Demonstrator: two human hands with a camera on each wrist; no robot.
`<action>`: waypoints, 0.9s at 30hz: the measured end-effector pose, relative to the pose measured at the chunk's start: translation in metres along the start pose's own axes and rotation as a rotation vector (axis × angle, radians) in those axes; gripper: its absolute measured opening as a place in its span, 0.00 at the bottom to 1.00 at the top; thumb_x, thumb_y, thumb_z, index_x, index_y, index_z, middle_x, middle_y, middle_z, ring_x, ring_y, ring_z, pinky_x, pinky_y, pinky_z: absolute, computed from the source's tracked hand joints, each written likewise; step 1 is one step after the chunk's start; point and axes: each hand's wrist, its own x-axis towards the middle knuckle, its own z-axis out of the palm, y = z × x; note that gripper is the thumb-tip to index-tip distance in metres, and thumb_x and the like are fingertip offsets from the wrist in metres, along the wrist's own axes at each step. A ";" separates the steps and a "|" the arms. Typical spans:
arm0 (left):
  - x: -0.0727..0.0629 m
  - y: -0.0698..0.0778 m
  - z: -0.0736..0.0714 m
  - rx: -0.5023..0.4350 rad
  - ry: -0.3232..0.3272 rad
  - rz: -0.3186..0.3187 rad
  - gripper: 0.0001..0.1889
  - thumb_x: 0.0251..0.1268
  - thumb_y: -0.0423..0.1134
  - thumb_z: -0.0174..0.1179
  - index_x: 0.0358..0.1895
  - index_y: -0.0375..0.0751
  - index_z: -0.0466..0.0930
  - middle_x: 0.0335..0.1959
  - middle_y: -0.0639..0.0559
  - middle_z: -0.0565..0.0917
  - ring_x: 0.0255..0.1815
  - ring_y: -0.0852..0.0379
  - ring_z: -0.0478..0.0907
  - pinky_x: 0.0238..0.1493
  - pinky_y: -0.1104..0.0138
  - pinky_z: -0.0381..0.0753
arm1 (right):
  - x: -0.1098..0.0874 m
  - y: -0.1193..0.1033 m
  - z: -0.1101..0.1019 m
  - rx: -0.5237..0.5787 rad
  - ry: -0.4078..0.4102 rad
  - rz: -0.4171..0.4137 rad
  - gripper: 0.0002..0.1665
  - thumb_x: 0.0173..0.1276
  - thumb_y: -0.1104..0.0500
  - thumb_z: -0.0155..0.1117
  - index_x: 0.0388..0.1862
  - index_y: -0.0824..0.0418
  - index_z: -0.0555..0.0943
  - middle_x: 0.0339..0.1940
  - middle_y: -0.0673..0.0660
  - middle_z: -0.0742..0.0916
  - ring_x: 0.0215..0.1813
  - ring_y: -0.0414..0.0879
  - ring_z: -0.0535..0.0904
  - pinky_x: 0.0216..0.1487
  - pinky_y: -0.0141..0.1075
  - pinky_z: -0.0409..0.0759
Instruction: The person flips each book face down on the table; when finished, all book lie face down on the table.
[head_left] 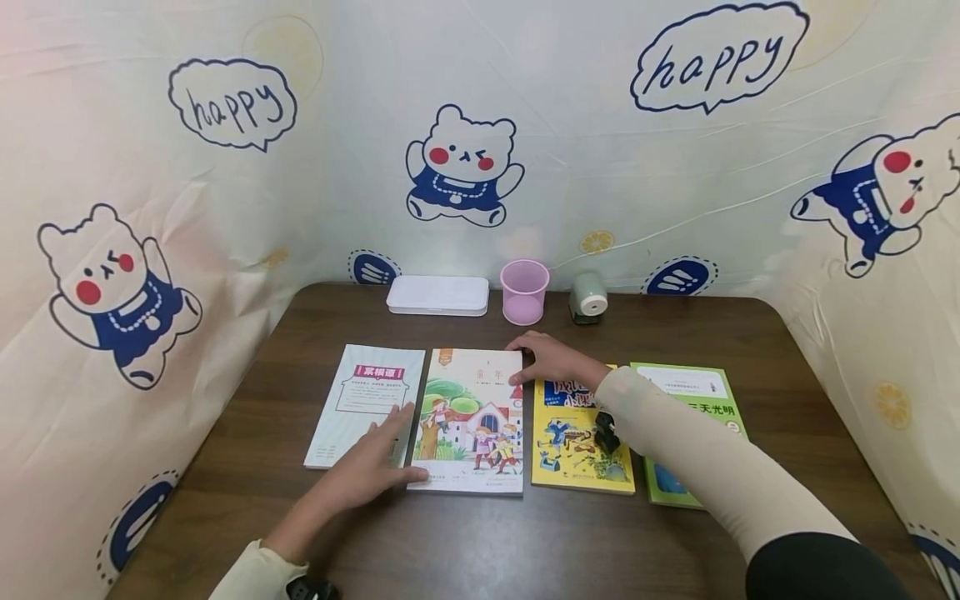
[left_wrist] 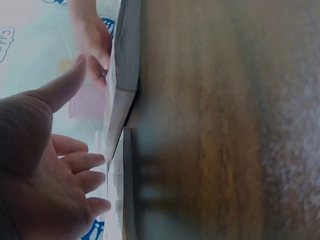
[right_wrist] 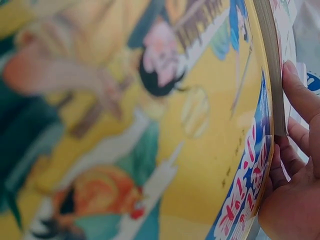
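Four books lie in a row on the brown table. The white illustrated book is second from the left. My left hand reaches over the pale blue book, fingers extended, its thumb tip right at the illustrated book's lower left corner. In the left wrist view this hand's thumb stands apart from its fingers. At the illustrated book's top right corner is my right hand, thumb at the side edge and fingers by the top edge. My right forearm passes above the yellow book and the green book.
At the back of the table stand a white flat case, a pink cup and a small grey-green device. A patterned cloth with bears hangs behind and along both sides.
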 end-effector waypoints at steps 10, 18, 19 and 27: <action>0.003 0.001 0.006 0.021 -0.072 -0.023 0.68 0.42 0.60 0.82 0.84 0.39 0.48 0.84 0.39 0.52 0.86 0.43 0.41 0.82 0.42 0.38 | 0.000 -0.002 -0.002 0.002 0.001 -0.008 0.37 0.67 0.43 0.75 0.71 0.53 0.76 0.67 0.55 0.77 0.64 0.50 0.72 0.70 0.48 0.73; 0.000 0.007 0.014 0.119 -0.126 -0.012 0.67 0.43 0.53 0.84 0.84 0.39 0.49 0.85 0.45 0.51 0.86 0.44 0.38 0.81 0.39 0.37 | -0.006 -0.002 0.002 -0.001 0.000 0.033 0.37 0.65 0.42 0.76 0.70 0.50 0.77 0.66 0.53 0.77 0.63 0.50 0.70 0.67 0.45 0.74; 0.000 0.007 0.014 0.131 -0.128 -0.012 0.66 0.43 0.53 0.84 0.84 0.40 0.50 0.85 0.45 0.52 0.86 0.43 0.38 0.81 0.39 0.38 | -0.006 -0.002 0.003 0.001 0.001 0.034 0.37 0.65 0.42 0.75 0.70 0.50 0.77 0.65 0.53 0.77 0.63 0.50 0.70 0.67 0.45 0.74; 0.001 0.006 0.013 0.112 -0.109 -0.010 0.60 0.49 0.49 0.83 0.83 0.41 0.53 0.84 0.45 0.53 0.86 0.44 0.37 0.81 0.38 0.37 | -0.005 -0.006 0.001 0.016 0.016 0.048 0.35 0.67 0.44 0.75 0.70 0.50 0.76 0.66 0.54 0.76 0.62 0.51 0.70 0.65 0.45 0.75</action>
